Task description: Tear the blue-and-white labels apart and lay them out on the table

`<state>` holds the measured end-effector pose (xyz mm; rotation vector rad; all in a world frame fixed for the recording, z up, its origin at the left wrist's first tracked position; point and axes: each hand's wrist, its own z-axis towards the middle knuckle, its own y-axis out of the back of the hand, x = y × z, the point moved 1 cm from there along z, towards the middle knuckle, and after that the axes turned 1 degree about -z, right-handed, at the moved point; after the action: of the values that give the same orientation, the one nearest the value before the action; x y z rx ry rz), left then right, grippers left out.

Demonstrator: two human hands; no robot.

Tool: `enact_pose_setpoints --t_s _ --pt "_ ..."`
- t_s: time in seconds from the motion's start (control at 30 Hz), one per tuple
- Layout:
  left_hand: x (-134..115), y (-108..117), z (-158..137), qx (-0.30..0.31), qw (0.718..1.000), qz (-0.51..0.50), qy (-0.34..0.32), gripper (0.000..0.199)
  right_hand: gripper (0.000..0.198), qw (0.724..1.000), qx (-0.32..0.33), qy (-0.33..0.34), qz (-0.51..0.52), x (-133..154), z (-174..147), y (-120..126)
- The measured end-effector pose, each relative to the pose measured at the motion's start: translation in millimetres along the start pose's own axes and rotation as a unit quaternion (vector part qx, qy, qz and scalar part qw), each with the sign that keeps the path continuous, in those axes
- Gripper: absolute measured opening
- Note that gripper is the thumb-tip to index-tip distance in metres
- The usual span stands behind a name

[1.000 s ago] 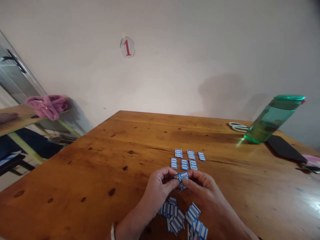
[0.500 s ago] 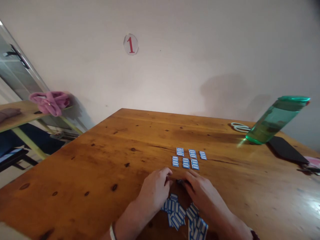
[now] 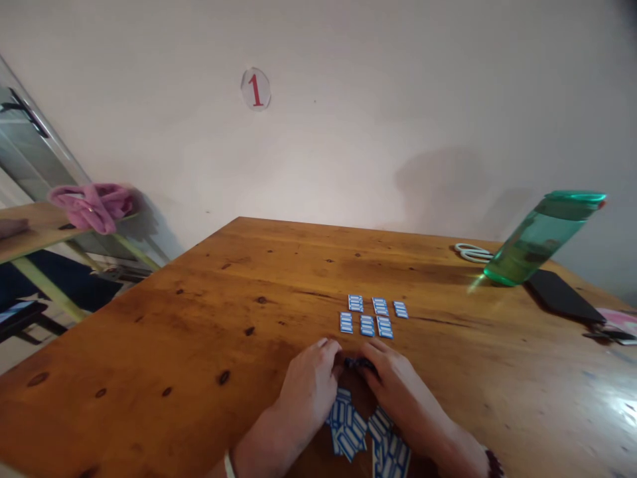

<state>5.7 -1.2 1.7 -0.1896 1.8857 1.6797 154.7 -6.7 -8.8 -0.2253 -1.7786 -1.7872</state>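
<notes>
My left hand (image 3: 309, 380) and my right hand (image 3: 395, 378) meet low over the table, fingers curled and pinched together. Between their fingertips is a small dark bluish piece (image 3: 354, 362), in shadow and too unclear to name. Just beyond the fingers, several small blue-and-white cards (image 3: 367, 325) lie flat in two rough rows, each printed with white bars. Under and between my wrists lie two loose, overlapping heaps of the same kind: the left heap (image 3: 348, 425) and the right heap (image 3: 391, 448), partly covered by my right forearm.
A green see-through bottle (image 3: 545, 236) stands at the right, beside a coiled white cable (image 3: 472, 253) and a flat black object (image 3: 565, 295). Keys (image 3: 602, 334) lie at the table's right. On another table at left is a pink fluffy thing (image 3: 94, 206); a person's hand (image 3: 12, 228) rests there.
The view has shifted slightly. My hands stay together over the same spot, and a bit more of the dark piece shows between the fingertips. The cards have not moved on the table.
</notes>
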Motion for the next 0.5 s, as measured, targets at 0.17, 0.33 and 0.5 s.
enact_pose_setpoints --t_s 0.17,0.33,0.5 --pt "0.3 -6.3 3.9 -0.005 1.000 -0.018 -0.018 0.022 0.019 1.000 -0.018 0.003 0.004 -2.4 1.7 -3.5" --pt "0.9 -11.8 6.7 -0.013 0.997 -0.067 -0.033 0.022 0.020 1.000 -0.023 0.004 0.009 -1.6 2.3 -5.5" --pt "0.5 -11.6 6.3 -0.016 0.997 -0.069 -0.037 0.022 0.019 1.000 -0.025 0.009 0.011 -1.5 2.4 -6.1"
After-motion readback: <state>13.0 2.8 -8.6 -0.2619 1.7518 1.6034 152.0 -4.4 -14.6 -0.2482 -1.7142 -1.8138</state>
